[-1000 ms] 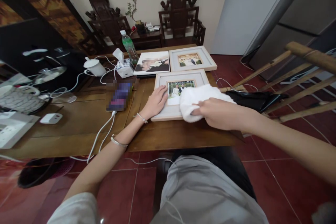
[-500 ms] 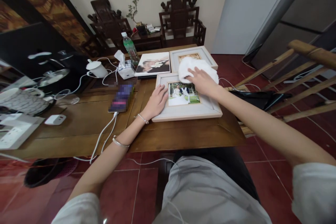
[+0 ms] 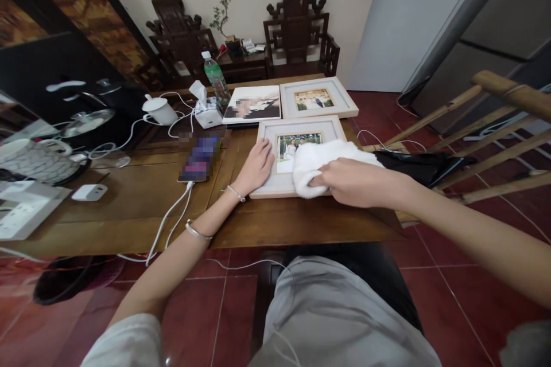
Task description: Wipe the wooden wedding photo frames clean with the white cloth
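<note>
Closed around a bunched white cloth [image 3: 321, 161], the person's right grip [image 3: 355, 182] was over the lower right part of the front picture frame [image 3: 284, 184], with the cloth hiding part of its photo. The left grip [image 3: 259, 164] held nothing in its fingers and rested spread on the frame's left side. This frame lay face up on the wooden counter [image 3: 275, 223]. Behind it lay a second frame [image 3: 340, 96], just beside a photo panel [image 3: 257, 102]. A phone [image 3: 198, 161] lay left of the left grip, joined to a white cable [image 3: 171, 213].
</note>
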`<state>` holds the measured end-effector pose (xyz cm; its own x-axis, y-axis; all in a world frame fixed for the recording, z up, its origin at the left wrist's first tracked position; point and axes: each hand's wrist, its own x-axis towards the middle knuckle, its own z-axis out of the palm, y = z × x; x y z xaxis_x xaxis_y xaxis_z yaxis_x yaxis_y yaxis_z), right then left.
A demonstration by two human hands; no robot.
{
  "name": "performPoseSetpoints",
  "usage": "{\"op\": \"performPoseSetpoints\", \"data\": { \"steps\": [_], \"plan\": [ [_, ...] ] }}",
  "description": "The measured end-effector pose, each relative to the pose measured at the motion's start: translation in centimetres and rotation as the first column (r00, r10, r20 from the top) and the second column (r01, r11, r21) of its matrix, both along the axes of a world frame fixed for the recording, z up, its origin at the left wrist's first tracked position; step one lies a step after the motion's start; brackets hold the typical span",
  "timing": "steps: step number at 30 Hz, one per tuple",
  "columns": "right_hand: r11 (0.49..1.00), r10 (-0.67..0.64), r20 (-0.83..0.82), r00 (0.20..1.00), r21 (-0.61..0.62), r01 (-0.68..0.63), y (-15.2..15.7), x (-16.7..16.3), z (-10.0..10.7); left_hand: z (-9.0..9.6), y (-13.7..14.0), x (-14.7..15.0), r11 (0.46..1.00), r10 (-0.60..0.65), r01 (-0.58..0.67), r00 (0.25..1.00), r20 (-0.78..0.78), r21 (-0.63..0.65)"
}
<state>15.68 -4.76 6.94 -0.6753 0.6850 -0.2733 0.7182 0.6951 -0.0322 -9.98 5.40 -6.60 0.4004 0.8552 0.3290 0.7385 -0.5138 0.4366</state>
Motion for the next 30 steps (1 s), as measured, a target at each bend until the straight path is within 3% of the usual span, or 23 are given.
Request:
{"op": "performPoseSetpoints", "data": {
  "steps": [3, 6, 12, 14, 17, 20, 23, 27, 30],
  "plan": [
    [1.000, -0.003, -0.006, 1.000, -0.023, 0.003, -1.8, -0.7, 0.4, -0.1, 0.1, 0.0, 1.000, -0.006, 0.006, 1.000, -0.001, 0.008],
    [0.997, -0.038, -0.045, 0.998, 0.067, 0.041, -0.8, -1.1, -1.6, -0.1, 0.1, -0.1, 1.000, -0.011, 0.011, 1.000, 0.003, 0.015],
    [0.923, -0.106, -0.106, 0.989, 0.360, 0.138, 7.7, 0.3, -6.1, 0.1, 0.0, -0.1, 1.000, -0.022, 0.022, 1.000, -0.003, 0.005],
    [0.894, -0.151, -0.101, 0.983, 0.410, 0.179, 10.4, 0.4, -6.5, 0.1, 0.0, -0.2, 1.000, -0.025, 0.025, 1.000, 0.002, 0.003],
    [0.892, -0.193, -0.056, 0.980, 0.406, 0.199, 12.2, -0.3, -6.6, -0.1, 0.1, -0.3, 1.000, -0.017, 0.017, 1.000, 0.008, 0.011],
    [0.915, -0.168, -0.014, 0.986, 0.371, 0.161, 10.8, -1.0, -6.3, -0.3, 0.2, -0.4, 1.000, -0.017, 0.017, 1.000, 0.001, 0.020],
    [0.946, -0.100, 0.022, 0.995, 0.312, 0.089, 7.3, -1.1, -5.4, -0.3, 0.2, -0.2, 1.000, -0.016, 0.016, 1.000, -0.017, 0.021],
    [0.993, 0.004, 0.029, 1.000, 0.118, -0.007, 2.1, -0.7, -2.6, -0.1, 0.0, 0.0, 1.000, -0.008, 0.008, 0.999, -0.039, 0.018],
    [0.999, 0.027, -0.007, 1.000, -0.033, -0.027, -0.8, -0.9, -0.8, 0.0, 0.0, 0.1, 1.000, -0.006, 0.007, 0.999, -0.048, 0.017]
  ]
}}
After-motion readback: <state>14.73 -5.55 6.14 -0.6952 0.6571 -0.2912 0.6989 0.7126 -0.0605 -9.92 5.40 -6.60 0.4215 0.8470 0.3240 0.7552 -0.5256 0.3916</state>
